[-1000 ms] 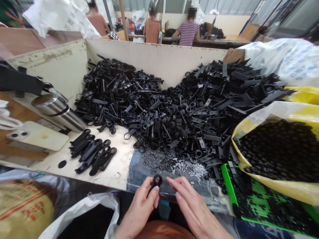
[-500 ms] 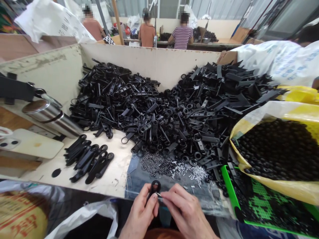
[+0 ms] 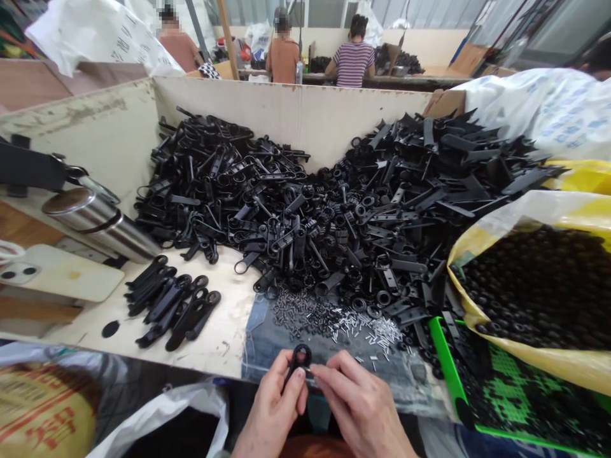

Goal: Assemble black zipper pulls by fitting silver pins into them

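Observation:
My left hand (image 3: 274, 410) is closed on a black plastic lever part (image 3: 298, 357) with a ring at its top, held upright near the table's front edge. My right hand (image 3: 360, 407) meets it from the right, its fingertips pinched against the part's side on something too small to make out. Just beyond the hands lies a scatter of small metal pins (image 3: 344, 321) on a clear plastic sheet. A big heap of black plastic parts (image 3: 324, 197) fills the bin behind.
A row of assembled black levers (image 3: 172, 302) lies at the left. A steel flask (image 3: 102, 226) and a white phone (image 3: 52, 273) sit further left. A yellow bag of black rings (image 3: 539, 286) and a green crate (image 3: 477, 388) stand at the right. Three people work at the back.
My right hand went from spread flat beside the part to pinched against it. The left hand kept hold of the black part, which stayed almost in place.

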`<state>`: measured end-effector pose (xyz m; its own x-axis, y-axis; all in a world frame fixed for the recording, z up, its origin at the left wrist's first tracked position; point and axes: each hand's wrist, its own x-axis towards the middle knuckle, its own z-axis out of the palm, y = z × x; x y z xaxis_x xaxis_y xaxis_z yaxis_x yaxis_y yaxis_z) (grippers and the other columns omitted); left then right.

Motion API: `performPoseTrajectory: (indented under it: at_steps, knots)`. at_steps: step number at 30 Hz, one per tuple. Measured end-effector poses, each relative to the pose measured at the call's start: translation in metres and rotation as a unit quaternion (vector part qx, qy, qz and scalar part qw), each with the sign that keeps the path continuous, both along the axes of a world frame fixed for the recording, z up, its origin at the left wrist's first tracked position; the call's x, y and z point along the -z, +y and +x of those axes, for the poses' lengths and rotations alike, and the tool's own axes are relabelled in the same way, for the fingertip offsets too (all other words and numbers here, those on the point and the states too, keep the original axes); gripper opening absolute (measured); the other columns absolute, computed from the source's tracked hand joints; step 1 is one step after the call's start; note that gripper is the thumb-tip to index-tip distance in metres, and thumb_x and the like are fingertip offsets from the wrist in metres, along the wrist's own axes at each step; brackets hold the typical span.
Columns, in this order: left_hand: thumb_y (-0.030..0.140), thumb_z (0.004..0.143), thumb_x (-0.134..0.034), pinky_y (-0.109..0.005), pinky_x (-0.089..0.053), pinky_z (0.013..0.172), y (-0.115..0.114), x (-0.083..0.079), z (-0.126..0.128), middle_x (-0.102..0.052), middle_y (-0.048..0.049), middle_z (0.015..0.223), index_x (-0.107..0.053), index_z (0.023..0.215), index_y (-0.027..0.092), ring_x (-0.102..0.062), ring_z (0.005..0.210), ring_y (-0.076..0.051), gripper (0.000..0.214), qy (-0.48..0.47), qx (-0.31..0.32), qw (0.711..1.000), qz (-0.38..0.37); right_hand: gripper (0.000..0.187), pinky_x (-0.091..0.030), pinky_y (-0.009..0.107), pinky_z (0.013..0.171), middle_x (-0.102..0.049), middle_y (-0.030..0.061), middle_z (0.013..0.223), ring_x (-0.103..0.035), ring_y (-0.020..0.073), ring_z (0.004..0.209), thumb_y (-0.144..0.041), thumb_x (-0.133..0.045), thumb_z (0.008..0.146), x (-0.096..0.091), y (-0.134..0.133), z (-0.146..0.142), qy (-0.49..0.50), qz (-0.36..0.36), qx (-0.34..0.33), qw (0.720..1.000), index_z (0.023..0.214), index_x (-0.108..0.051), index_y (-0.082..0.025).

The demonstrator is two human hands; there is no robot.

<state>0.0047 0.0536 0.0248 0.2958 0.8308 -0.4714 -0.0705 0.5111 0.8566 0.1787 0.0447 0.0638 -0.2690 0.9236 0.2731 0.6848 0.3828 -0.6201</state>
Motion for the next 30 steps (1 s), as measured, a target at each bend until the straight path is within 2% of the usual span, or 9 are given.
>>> performPoseTrajectory:
  at_steps: [3,6,13,17,22,27,30]
  knots:
    - [0.067,0.087,-0.063,-0.019,-0.024,0.048,0.0,-0.001,0.001,-0.046,0.0079,0.059,-0.061,0.107,0.021,-0.036,0.052,-0.008,0.051,0.002,-0.021,1.0,-0.004,0.035,-0.05,0.021,0.055,-0.065,0.004,0.081,-0.067,0.0149,0.063,-0.024,-0.038,0.109,0.001,0.0,0.0,-0.023,0.014,0.007,1.0,0.107,-0.072,-0.022]
    - [0.064,0.09,-0.062,-0.019,-0.025,0.048,0.0,-0.002,0.001,-0.045,0.0079,0.059,-0.061,0.102,0.021,-0.036,0.053,-0.008,0.045,0.004,-0.011,1.0,-0.004,0.037,-0.048,0.021,0.054,-0.065,0.0034,0.081,-0.067,0.0146,0.063,-0.026,-0.035,0.11,0.003,0.001,0.0,-0.036,0.016,0.008,0.999,0.107,-0.072,-0.023]
    - [0.06,0.092,-0.059,-0.018,-0.026,0.046,-0.001,0.006,0.003,-0.045,0.0089,0.057,-0.059,0.102,0.021,-0.036,0.05,-0.009,0.04,0.026,-0.028,0.999,0.007,0.04,-0.043,0.023,0.056,-0.064,0.0024,0.079,-0.063,0.0143,0.063,-0.025,-0.031,0.111,0.006,0.007,-0.002,-0.057,-0.007,-0.013,0.998,0.098,-0.069,-0.022]
    - [0.057,0.096,-0.055,-0.017,-0.029,0.048,0.001,0.006,0.006,-0.047,0.0083,0.058,-0.058,0.098,0.021,-0.04,0.051,-0.009,0.036,0.058,-0.021,0.997,0.036,0.025,-0.037,0.025,0.054,-0.064,0.0004,0.079,-0.062,0.0146,0.063,-0.016,-0.048,0.105,0.0,0.016,-0.001,-0.103,-0.03,-0.032,0.994,0.09,-0.067,-0.022]
    - [0.059,0.088,-0.064,-0.019,-0.031,0.046,0.004,0.004,0.006,-0.048,0.0078,0.053,-0.061,0.093,0.021,-0.042,0.048,-0.01,0.038,0.072,-0.046,0.996,0.031,0.016,-0.034,0.026,0.055,-0.065,-0.0016,0.08,-0.063,0.0145,0.066,-0.009,-0.068,0.092,-0.004,0.019,-0.002,-0.142,-0.063,-0.049,0.987,0.083,-0.064,-0.022]
    - [0.058,0.087,-0.066,-0.02,-0.035,0.049,0.005,0.0,0.007,-0.05,0.0075,0.055,-0.062,0.095,0.021,-0.045,0.049,-0.01,0.038,0.052,-0.063,0.996,0.022,0.016,-0.033,0.028,0.055,-0.067,-0.0002,0.083,-0.065,0.0162,0.07,-0.007,-0.073,0.087,-0.002,0.015,-0.013,-0.185,-0.093,-0.026,0.978,0.084,-0.066,-0.021]
    - [0.06,0.084,-0.069,-0.019,-0.033,0.047,0.006,-0.002,0.008,-0.048,0.0086,0.056,-0.061,0.096,0.021,-0.043,0.049,-0.009,0.041,0.05,-0.063,0.997,0.017,0.014,-0.033,0.028,0.056,-0.069,0.0017,0.089,-0.066,0.0176,0.074,-0.007,-0.07,0.089,-0.009,0.02,-0.018,-0.213,-0.124,-0.022,0.969,0.087,-0.068,-0.02]
